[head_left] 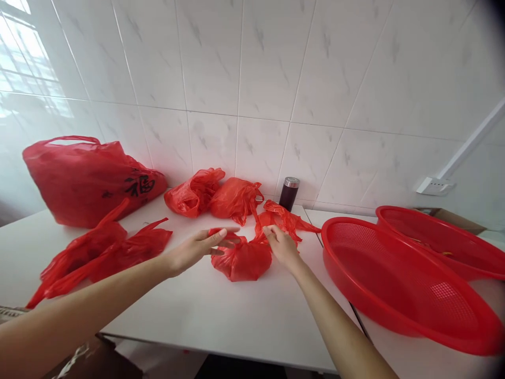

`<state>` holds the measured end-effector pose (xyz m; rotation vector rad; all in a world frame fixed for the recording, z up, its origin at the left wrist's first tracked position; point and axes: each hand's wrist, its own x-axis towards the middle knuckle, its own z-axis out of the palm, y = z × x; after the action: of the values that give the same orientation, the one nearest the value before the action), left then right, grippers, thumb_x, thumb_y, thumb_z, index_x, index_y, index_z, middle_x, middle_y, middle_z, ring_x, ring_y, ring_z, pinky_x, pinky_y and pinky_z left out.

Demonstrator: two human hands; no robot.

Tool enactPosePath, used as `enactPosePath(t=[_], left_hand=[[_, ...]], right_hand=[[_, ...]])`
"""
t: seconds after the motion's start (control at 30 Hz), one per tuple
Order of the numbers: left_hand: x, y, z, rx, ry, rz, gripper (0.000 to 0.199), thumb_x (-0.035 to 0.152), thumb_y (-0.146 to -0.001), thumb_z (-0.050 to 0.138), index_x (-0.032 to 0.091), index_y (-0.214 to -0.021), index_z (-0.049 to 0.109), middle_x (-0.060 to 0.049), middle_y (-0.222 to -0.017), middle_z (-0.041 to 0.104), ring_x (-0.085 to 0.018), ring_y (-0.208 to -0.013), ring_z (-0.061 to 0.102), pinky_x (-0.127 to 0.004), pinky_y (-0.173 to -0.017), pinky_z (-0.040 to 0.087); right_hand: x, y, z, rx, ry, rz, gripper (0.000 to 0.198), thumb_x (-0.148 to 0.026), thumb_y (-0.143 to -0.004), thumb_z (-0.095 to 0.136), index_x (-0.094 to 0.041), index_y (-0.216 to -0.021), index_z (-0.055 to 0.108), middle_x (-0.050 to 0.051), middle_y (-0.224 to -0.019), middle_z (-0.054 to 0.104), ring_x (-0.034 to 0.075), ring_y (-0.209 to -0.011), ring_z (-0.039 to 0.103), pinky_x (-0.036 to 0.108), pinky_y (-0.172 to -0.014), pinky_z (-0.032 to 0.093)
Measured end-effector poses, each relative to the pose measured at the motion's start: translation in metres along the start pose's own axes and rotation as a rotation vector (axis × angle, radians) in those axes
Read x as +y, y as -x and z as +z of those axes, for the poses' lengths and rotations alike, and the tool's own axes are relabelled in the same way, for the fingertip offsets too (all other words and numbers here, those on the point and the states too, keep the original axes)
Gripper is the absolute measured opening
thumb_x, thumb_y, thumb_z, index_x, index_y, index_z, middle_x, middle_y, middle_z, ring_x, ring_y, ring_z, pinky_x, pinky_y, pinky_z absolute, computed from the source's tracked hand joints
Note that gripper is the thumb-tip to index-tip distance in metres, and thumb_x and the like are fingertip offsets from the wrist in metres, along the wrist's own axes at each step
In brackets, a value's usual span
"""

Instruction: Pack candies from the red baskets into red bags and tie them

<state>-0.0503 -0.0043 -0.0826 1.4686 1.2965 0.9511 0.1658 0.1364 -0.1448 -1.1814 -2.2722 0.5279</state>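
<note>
A full red plastic bag (pixel 242 263) rests on the white table in front of me, its top gathered. At its upper left is my left hand (pixel 203 246), fingers extended, with a bit of red plastic showing between thumb and forefinger. My right hand (pixel 282 245) is closed in a pinch at the bag's upper right, on its red plastic; the fingertips are partly hidden. Just behind the right hand lies another crumpled red bag (pixel 286 216).
Two more red bags (pixel 234 199) sit by the tiled wall beside a dark thermos (pixel 289 195). Flattened red bags (pixel 130 250) and a large red tote (pixel 90 184) are at left. Right are two red plastic baskets (pixel 394 263), a cardboard box (pixel 453 218) and a wall socket (pixel 436 186).
</note>
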Motion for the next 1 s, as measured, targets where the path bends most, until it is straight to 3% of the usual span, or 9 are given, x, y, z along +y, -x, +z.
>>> enactPosePath(t=[0.1, 0.17, 0.23, 0.37, 0.43, 0.5, 0.63, 0.77, 1.0], left_hand=[[-0.026, -0.024, 0.002, 0.126, -0.165, 0.067, 0.063, 0.055, -0.084, 0.058, 0.026, -0.138, 0.045, -0.011, -0.133, 0.056, -0.028, -0.123, 0.052, -0.042, -0.099, 0.046], [-0.046, -0.038, 0.005, 0.242, -0.36, 0.076, 0.076, 0.053, -0.075, 0.067, 0.024, -0.14, 0.041, -0.013, -0.128, 0.056, -0.029, -0.115, 0.057, -0.042, -0.094, 0.049], [-0.062, -0.051, 0.008, 0.323, -0.499, 0.076, 0.076, 0.053, -0.071, 0.07, 0.022, -0.136, 0.046, -0.013, -0.123, 0.058, -0.028, -0.106, 0.061, -0.04, -0.089, 0.05], [-0.075, -0.069, 0.013, 0.301, -0.615, 0.098, 0.036, 0.05, -0.077, 0.06, 0.023, -0.1, 0.067, -0.001, -0.096, 0.069, -0.021, -0.089, 0.065, -0.029, -0.078, 0.049], [-0.077, -0.074, 0.013, 0.298, -0.63, 0.085, 0.034, 0.052, -0.084, 0.048, 0.023, -0.086, 0.066, 0.004, -0.076, 0.066, -0.016, -0.075, 0.064, -0.026, -0.068, 0.047], [-0.08, -0.077, 0.011, 0.304, -0.649, 0.064, 0.04, 0.054, -0.088, 0.039, 0.023, -0.079, 0.062, 0.004, -0.069, 0.063, -0.015, -0.068, 0.062, -0.026, -0.063, 0.046], [-0.096, -0.08, 0.001, 0.354, -0.697, -0.056, 0.052, 0.056, -0.092, 0.029, 0.021, -0.08, 0.066, -0.003, -0.078, 0.07, -0.022, -0.075, 0.065, -0.031, -0.069, 0.047], [-0.116, -0.086, -0.005, 0.39, -0.782, -0.196, 0.054, 0.051, -0.095, 0.023, 0.027, -0.1, 0.071, -0.005, -0.095, 0.073, -0.025, -0.088, 0.065, -0.034, -0.076, 0.047], [-0.123, -0.11, -0.008, 0.278, -0.979, -0.288, 0.037, 0.04, -0.094, 0.036, 0.029, -0.099, 0.072, -0.004, -0.092, 0.073, -0.022, -0.081, 0.065, -0.033, -0.074, 0.046]], right_hand=[[-0.003, 0.012, 0.008, -0.104, -0.164, -0.021, 0.045, -0.06, -0.089, 0.048, -0.025, -0.117, 0.054, 0.003, -0.103, 0.067, 0.02, -0.09, 0.063, 0.029, -0.072, 0.045], [0.0, 0.016, 0.019, -0.113, -0.193, -0.017, 0.047, -0.053, -0.084, 0.06, -0.024, -0.121, 0.053, 0.006, -0.113, 0.065, 0.023, -0.1, 0.061, 0.033, -0.079, 0.047], [0.003, 0.017, 0.031, -0.07, -0.145, -0.014, 0.041, -0.042, -0.086, 0.06, -0.022, -0.12, 0.053, 0.008, -0.116, 0.064, 0.025, -0.106, 0.06, 0.035, -0.084, 0.047], [0.008, 0.012, 0.048, -0.003, -0.08, -0.003, 0.024, -0.024, -0.091, 0.049, -0.018, -0.113, 0.055, 0.01, -0.108, 0.067, 0.024, -0.099, 0.063, 0.034, -0.082, 0.046], [0.01, 0.008, 0.051, 0.03, -0.054, 0.0, 0.021, -0.02, -0.093, 0.044, -0.018, -0.109, 0.056, 0.009, -0.105, 0.067, 0.024, -0.096, 0.063, 0.033, -0.079, 0.046], [0.014, 0.004, 0.051, 0.061, -0.029, -0.01, 0.02, -0.019, -0.094, 0.04, -0.019, -0.108, 0.055, 0.008, -0.109, 0.067, 0.023, -0.098, 0.063, 0.031, -0.079, 0.045], [0.03, -0.002, 0.056, 0.096, 0.023, -0.004, 0.018, -0.016, -0.095, 0.04, -0.021, -0.104, 0.055, 0.005, -0.108, 0.067, 0.02, -0.096, 0.063, 0.028, -0.077, 0.043], [0.047, -0.002, 0.07, 0.092, 0.083, 0.023, 0.016, -0.013, -0.093, 0.044, -0.02, -0.101, 0.056, 0.004, -0.103, 0.068, 0.019, -0.092, 0.063, 0.027, -0.072, 0.043], [0.053, 0.001, 0.084, 0.07, 0.234, 0.028, 0.031, -0.002, -0.085, 0.043, -0.019, -0.105, 0.058, 0.006, -0.1, 0.066, 0.022, -0.095, 0.06, 0.029, -0.07, 0.042]])
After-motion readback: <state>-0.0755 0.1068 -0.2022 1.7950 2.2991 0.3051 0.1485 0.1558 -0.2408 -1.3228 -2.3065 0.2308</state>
